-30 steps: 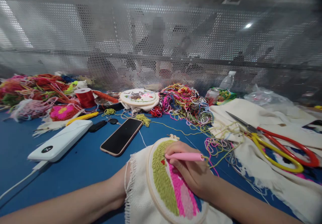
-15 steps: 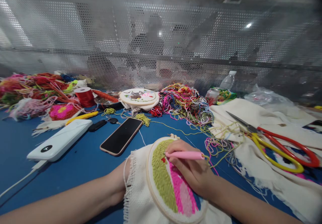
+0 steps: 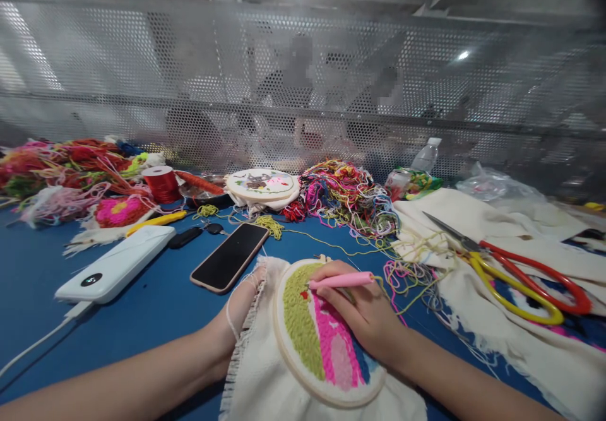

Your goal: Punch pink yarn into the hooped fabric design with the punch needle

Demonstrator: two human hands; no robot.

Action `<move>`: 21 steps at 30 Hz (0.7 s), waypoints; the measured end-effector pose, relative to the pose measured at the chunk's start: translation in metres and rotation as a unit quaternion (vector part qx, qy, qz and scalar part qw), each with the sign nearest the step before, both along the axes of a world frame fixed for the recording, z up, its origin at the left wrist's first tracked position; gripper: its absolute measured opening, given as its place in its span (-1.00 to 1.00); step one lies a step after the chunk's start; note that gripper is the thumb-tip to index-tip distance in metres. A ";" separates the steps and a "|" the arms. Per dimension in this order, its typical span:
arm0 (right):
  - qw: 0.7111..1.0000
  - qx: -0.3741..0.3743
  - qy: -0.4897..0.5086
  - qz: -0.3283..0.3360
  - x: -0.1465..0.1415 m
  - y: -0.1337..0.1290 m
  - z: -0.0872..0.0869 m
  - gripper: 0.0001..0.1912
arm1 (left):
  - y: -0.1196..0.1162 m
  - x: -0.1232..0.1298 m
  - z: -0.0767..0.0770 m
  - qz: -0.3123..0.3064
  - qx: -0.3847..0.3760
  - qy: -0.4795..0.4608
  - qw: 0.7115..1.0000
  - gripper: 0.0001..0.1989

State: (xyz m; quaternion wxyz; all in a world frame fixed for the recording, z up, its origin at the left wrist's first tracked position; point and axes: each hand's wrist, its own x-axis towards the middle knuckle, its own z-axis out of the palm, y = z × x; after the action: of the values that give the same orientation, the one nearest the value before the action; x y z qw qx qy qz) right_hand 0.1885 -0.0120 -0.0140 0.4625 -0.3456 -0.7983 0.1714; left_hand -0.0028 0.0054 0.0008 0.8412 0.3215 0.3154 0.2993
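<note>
My right hand [image 3: 367, 310] grips a pink punch needle [image 3: 343, 280], its tip at the top of the stitched area. Yellow-green yarn trails from the tool's back end. Under it, the embroidery hoop [image 3: 280, 339] is tilted and holds white cloth with green, pink and blue loops and a small red spot. My left hand [image 3: 243, 304] reaches beneath the fringed cloth [image 3: 250, 358] at the hoop's left side. Its fingers are hidden, so its grip cannot be seen. A loose white thread crosses the left wrist.
Left of the hoop lie a phone [image 3: 230, 258], a white power bank [image 3: 116, 266] with its cable, and keys [image 3: 213, 226]. Red-and-yellow scissors [image 3: 516, 282] rest on cloth at right. Behind are tangled yarn [image 3: 350, 197], another hoop [image 3: 262, 184] and a red thread spool [image 3: 161, 185].
The hoop and cloth have shifted slightly, and more of my left hand shows at the cloth's edge. My right hand and the punch needle have moved a little left and up.
</note>
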 end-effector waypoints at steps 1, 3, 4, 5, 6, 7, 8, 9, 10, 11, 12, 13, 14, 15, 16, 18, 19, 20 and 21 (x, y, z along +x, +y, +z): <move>1.000 -0.006 -0.010 -0.001 0.000 0.000 0.000 -0.85 | -0.001 0.000 0.003 -0.006 -0.018 -0.012 1.000 -0.53; 0.999 -0.021 -0.026 -0.006 0.000 -0.001 0.001 -0.85 | -0.003 0.000 0.005 -0.013 -0.028 -0.015 0.999 -0.48; 0.999 -0.030 -0.031 -0.009 0.000 -0.001 0.003 -0.85 | -0.003 0.000 0.005 -0.011 -0.014 -0.007 1.000 -0.49; 0.999 -0.039 -0.036 -0.012 0.000 -0.001 0.004 -0.85 | -0.004 0.000 0.004 -0.006 0.009 0.005 1.000 -0.50; 0.998 -0.048 -0.040 -0.016 0.000 -0.001 0.006 -0.86 | -0.004 0.000 0.001 -0.002 0.039 0.027 0.999 -0.50; 0.997 -0.060 -0.042 -0.020 0.000 -0.001 0.007 -0.87 | -0.005 0.000 -0.001 -0.001 0.072 0.054 0.996 -0.49; 0.996 -0.074 -0.041 -0.025 0.000 -0.001 0.009 -0.88 | -0.006 -0.001 -0.003 -0.003 0.107 0.081 0.991 -0.47; 0.995 -0.090 -0.039 -0.028 0.000 -0.001 0.011 -0.90 | -0.008 -0.001 -0.005 -0.006 0.141 0.104 0.984 -0.45; 0.993 -0.106 -0.036 -0.028 0.000 -0.001 0.013 -0.91 | -0.009 -0.002 -0.007 -0.010 0.173 0.119 0.978 -0.45; 0.992 -0.116 -0.029 -0.026 0.000 -0.002 0.015 -0.93 | -0.011 -0.002 -0.007 -0.013 0.203 0.125 0.971 -0.47; 0.993 -0.116 -0.018 -0.023 0.001 -0.003 0.018 -0.94 | -0.012 -0.002 -0.006 -0.015 0.230 0.126 0.965 -0.48; 0.994 -0.107 -0.008 -0.016 0.001 -0.003 0.021 -0.96 | -0.013 -0.002 -0.005 -0.017 0.250 0.126 0.960 -0.49; 0.996 -0.093 -0.001 -0.005 0.002 -0.005 0.024 -0.96 | -0.014 -0.002 -0.003 -0.020 0.265 0.129 0.955 -0.49; 0.997 -0.080 0.002 0.010 0.002 -0.006 0.027 -0.96 | -0.015 -0.001 0.000 -0.023 0.276 0.134 0.952 -0.49; 0.997 -0.072 0.003 0.023 0.003 -0.007 0.030 -0.95 | -0.016 0.000 0.002 -0.024 0.282 0.139 0.949 -0.49; 0.997 -0.062 0.000 0.035 0.004 -0.008 0.034 -0.92 | -0.017 0.001 0.007 -0.026 0.281 0.141 0.949 -0.48; 0.998 -0.056 -0.004 0.029 0.005 -0.009 0.035 -0.92 | -0.018 0.002 0.009 -0.029 0.273 0.138 0.952 -0.47; 0.999 -0.049 -0.010 0.017 0.005 -0.009 0.034 -0.92 | -0.018 0.002 0.010 -0.032 0.259 0.135 0.956 -0.46; 0.999 -0.041 -0.021 0.004 0.005 -0.009 0.033 -0.92 | -0.018 0.002 0.011 -0.036 0.241 0.135 0.961 -0.45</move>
State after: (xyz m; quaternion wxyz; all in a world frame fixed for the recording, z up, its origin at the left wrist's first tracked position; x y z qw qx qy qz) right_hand 0.1940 -0.0206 0.0192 0.4308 -0.3645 -0.8013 0.1986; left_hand -0.0011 -0.0124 0.0117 0.6988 0.5630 0.3328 0.2897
